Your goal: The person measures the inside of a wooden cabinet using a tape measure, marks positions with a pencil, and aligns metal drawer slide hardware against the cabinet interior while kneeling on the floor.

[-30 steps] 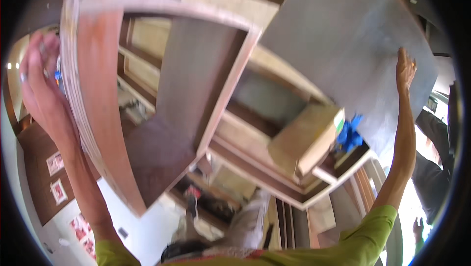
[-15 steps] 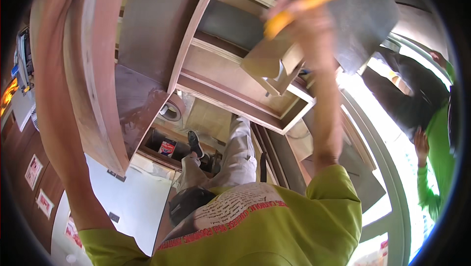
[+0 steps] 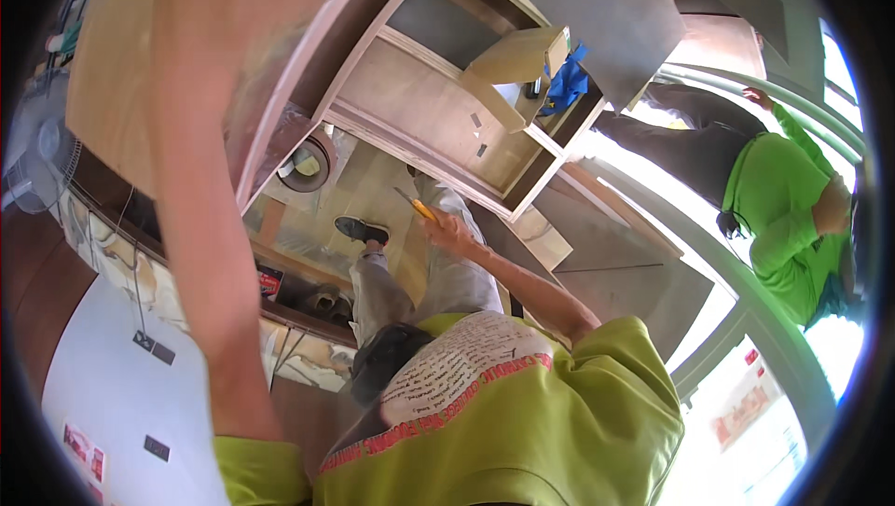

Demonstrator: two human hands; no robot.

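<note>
Right hand holds a yellow knife near the trousers; left hand (its arm exits the top) is unseen, grip impossible to tell. A box sits on the cabinet.

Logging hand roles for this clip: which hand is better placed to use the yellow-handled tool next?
Probably the right: the right hand grips the yellow-handled tool, whose thin tip sticks out past the fingers. The left arm reaches up in front of the wooden panel, its hand not visible.
</note>
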